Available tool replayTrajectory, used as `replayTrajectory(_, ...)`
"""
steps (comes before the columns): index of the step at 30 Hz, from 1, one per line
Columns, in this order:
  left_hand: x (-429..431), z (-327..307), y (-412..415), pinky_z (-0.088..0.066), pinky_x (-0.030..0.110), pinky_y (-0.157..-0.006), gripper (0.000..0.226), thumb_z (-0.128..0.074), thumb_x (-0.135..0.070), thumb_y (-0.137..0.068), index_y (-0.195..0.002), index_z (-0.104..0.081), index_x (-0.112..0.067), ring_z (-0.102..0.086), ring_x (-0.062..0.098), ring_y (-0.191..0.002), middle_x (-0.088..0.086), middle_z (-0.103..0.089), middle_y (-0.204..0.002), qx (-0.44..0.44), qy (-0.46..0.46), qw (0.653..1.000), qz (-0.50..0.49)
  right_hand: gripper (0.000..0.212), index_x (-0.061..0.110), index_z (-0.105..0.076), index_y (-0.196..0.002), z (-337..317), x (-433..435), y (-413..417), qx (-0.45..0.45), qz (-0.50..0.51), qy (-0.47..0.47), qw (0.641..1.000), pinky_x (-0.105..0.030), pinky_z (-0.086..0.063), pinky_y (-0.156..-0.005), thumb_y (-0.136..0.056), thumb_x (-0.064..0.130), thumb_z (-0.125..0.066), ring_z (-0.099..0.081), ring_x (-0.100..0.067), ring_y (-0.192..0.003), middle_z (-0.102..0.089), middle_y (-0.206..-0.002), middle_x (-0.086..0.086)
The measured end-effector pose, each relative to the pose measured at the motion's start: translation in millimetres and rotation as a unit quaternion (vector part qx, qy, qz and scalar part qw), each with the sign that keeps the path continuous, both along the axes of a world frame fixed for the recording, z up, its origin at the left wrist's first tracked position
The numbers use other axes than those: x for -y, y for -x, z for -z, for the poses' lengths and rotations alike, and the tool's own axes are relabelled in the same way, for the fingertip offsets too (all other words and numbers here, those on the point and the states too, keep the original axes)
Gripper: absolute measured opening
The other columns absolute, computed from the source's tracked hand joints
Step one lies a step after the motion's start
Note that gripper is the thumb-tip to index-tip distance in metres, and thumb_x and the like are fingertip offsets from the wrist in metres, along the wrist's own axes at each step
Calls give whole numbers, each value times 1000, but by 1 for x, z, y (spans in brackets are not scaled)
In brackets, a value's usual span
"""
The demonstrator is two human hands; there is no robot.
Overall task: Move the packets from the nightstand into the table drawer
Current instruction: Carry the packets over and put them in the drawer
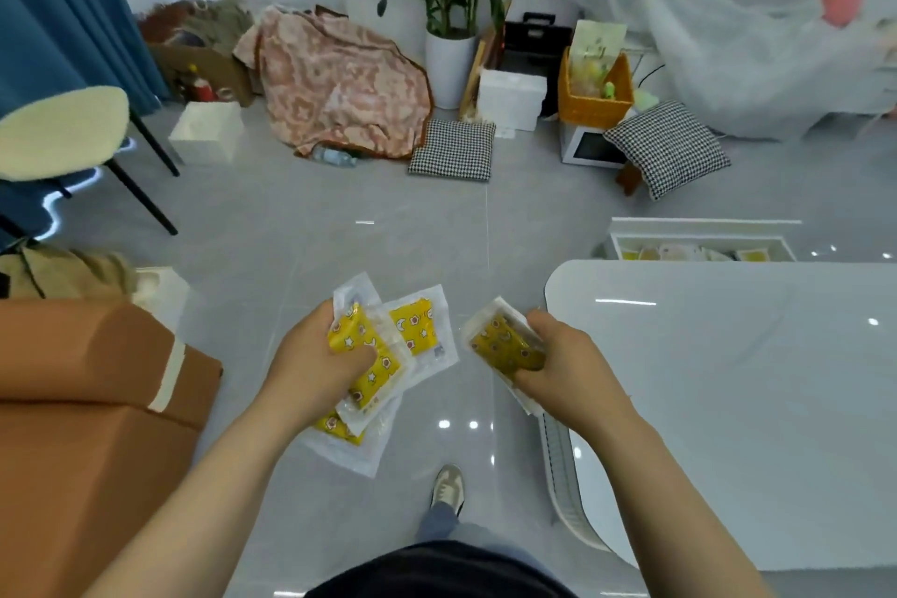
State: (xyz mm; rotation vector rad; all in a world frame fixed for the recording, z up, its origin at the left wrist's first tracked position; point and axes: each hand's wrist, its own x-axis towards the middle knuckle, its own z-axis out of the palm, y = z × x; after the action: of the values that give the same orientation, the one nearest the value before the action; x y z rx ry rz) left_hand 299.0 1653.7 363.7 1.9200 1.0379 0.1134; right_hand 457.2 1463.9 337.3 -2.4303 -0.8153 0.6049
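One trip is the aim: beside the white table [728, 379], whose drawer [699, 228] waits open ahead, your left hand [310, 359] clamps fanned packets [422, 330] — your right hand [558, 354] grips a smaller stack [505, 345] — both carried in mid-air.

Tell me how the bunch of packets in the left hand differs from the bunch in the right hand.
The left bunch fans out loosely, corners splayed; the right bunch sits in a tight stack. The left bunch looks larger, its star prints plain; the right bunch looks darker, its print harder to read. Both are yellow packets in clear wrappers.
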Motion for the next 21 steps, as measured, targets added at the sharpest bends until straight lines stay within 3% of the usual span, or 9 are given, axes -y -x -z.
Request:
replayTrajectory(11,-71,2,-143,-46,28,-61,15,-63,-4,-78,-82,-56,-17,-62,20,-73,4,-64,-77,2,-4,996,85,22,21,-53,-95,5,-59,-115,19,51,12,998,-39,-55,-67,-76,18,-63,-61,-23,-76,-64,-86,-3)
replayTrajectory(16,-124,11,-212,-43,25,-58,21,-64,-6,-80,-80,-54,-24,-61,15,-73,-1,-64,-78,7,-1,990,144,19,18,-53,-93,9,-96,-162,21,101,27,994,-38,-54,-68,-77,16,-63,-61,-23,-76,-63,-83,-3)
replayTrajectory(21,-190,13,-281,-43,26,-59,17,-64,-6,-77,-81,-56,-20,-60,15,-73,-1,-64,-77,3,-1,981,193,21,19,-56,-96,9,-144,-203,1,159,38,987,-37,-55,-69,-76,19,-63,-61,-23,-78,-65,-85,-3)
